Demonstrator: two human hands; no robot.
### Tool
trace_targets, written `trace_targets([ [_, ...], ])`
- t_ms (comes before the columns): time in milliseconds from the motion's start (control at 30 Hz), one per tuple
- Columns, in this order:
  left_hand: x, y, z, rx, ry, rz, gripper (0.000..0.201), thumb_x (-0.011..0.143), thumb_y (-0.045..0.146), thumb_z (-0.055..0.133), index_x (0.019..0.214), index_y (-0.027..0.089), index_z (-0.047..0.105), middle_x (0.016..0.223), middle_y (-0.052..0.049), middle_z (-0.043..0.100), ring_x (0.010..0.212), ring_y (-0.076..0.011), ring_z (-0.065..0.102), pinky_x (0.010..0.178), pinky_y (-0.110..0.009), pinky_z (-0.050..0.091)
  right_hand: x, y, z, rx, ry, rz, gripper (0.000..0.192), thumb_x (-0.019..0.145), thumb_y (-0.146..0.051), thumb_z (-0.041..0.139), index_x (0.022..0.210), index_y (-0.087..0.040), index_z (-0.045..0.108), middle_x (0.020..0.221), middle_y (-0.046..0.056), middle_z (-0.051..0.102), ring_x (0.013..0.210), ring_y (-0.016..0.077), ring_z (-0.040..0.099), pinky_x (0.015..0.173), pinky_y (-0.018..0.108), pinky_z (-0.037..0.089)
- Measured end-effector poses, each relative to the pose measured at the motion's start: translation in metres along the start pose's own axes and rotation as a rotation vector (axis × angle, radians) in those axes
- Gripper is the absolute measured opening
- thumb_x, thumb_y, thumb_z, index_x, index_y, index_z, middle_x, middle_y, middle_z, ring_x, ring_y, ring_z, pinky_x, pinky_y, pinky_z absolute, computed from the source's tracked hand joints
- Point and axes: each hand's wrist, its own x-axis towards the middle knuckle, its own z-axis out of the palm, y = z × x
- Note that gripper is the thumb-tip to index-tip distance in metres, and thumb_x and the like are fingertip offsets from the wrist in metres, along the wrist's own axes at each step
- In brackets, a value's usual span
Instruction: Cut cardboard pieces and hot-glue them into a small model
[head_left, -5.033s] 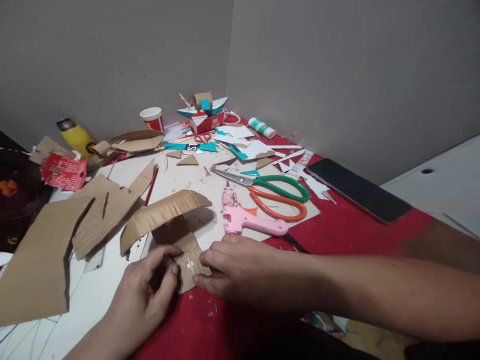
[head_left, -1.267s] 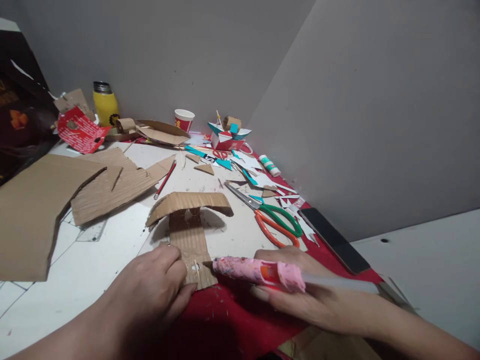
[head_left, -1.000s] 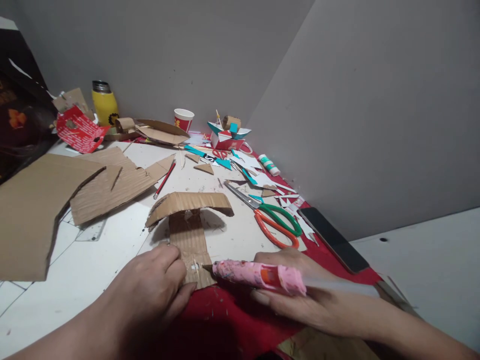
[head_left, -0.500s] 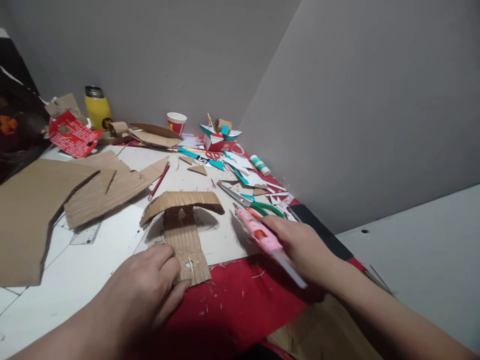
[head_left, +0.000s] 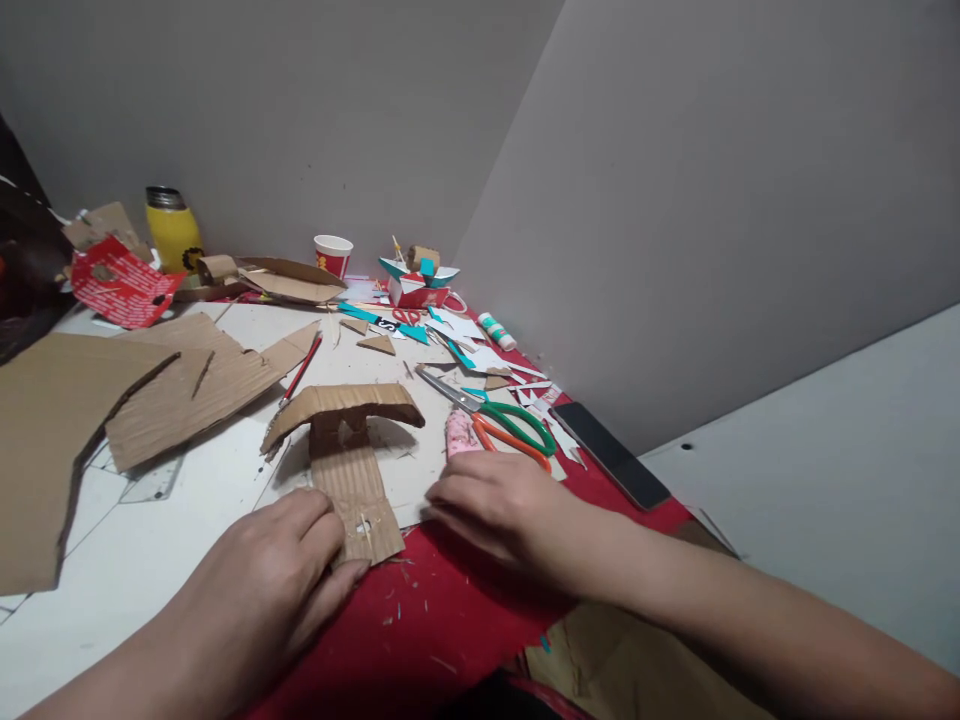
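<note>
My left hand [head_left: 281, 565] is closed on the left edge of a cardboard piece [head_left: 349, 480], its thumb at the near end. This T-shaped piece has a flat corrugated strip with a small hole and a toothpick-like sliver near me. A curved cardboard band [head_left: 345, 400] crosses its far end. My right hand [head_left: 506, 505] is to the right of the piece, fingers loosely bent and pointing left, apparently holding nothing. Just beyond its knuckles lies a pink glue gun [head_left: 460, 432], mostly hidden by the hand. Scissors with green and orange handles [head_left: 517, 425] lie beside it.
Large cardboard sheets [head_left: 67, 420] and a red pencil [head_left: 304, 365] are on the left. A yellow bottle [head_left: 174, 235], a paper cup [head_left: 333, 258] and a small paper boat model [head_left: 420, 285] stand at the back. Paper scraps and a phone [head_left: 611, 455] lie on the right.
My right hand has moved left and turned over, and the glue gun it held now lies mostly behind it. My left hand still holds the cardboard. The view has shifted slightly right.
</note>
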Motion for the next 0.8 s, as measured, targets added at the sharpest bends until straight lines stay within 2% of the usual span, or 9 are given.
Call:
trace_targets([
  [100,0.000,0.001,0.000,0.018,0.008,-0.002,0.019,0.092,0.024,0.044,0.075,0.020,0.050,0.076,-0.004,0.054,0.069,-0.0202,0.055,0.059,-0.034,0.044,0.022,-0.005,0.009,-0.107,-0.156,-0.037,0.021,0.091,-0.013,0.047,0.077,-0.014,0.061,0.071,0.004,0.057,0.060,0.0126,0.047,0.055,0.026,0.035],
  [233,0.002,0.001,0.002,0.038,0.043,0.015,0.020,0.091,0.023,0.046,0.073,0.019,0.050,0.074,-0.004,0.054,0.066,-0.0201,0.054,0.057,-0.033,0.043,0.038,-0.008,0.006,-0.210,-0.303,-0.104,0.018,0.088,-0.007,0.049,0.076,-0.014,0.060,0.071,0.003,0.059,0.060,0.0126,0.049,0.056,0.027,0.034],
  [433,0.003,0.001,0.001,0.038,0.058,0.024,0.020,0.090,0.023,0.048,0.071,0.019,0.051,0.072,-0.004,0.054,0.064,-0.0196,0.054,0.056,-0.032,0.043,0.049,-0.013,-0.006,-0.264,-0.378,-0.166,0.015,0.089,-0.009,0.051,0.079,-0.012,0.062,0.072,0.004,0.061,0.062,0.0141,0.054,0.058,0.028,0.036],
  [633,0.002,0.001,0.001,0.028,0.035,0.008,0.020,0.091,0.025,0.046,0.073,0.019,0.052,0.074,-0.005,0.054,0.066,-0.0206,0.055,0.057,-0.034,0.044,0.046,-0.008,-0.012,-0.276,-0.471,-0.073,0.017,0.086,-0.004,0.049,0.078,-0.012,0.063,0.073,0.005,0.063,0.058,0.0132,0.054,0.063,0.029,0.040],
  [800,0.002,0.002,0.000,0.003,0.024,-0.003,0.021,0.092,0.025,0.045,0.074,0.019,0.053,0.075,-0.005,0.055,0.068,-0.0211,0.056,0.059,-0.035,0.046,0.035,-0.004,-0.006,-0.322,-0.452,-0.034,0.017,0.085,-0.004,0.050,0.076,-0.011,0.063,0.072,0.006,0.062,0.059,0.0143,0.053,0.065,0.031,0.040],
])
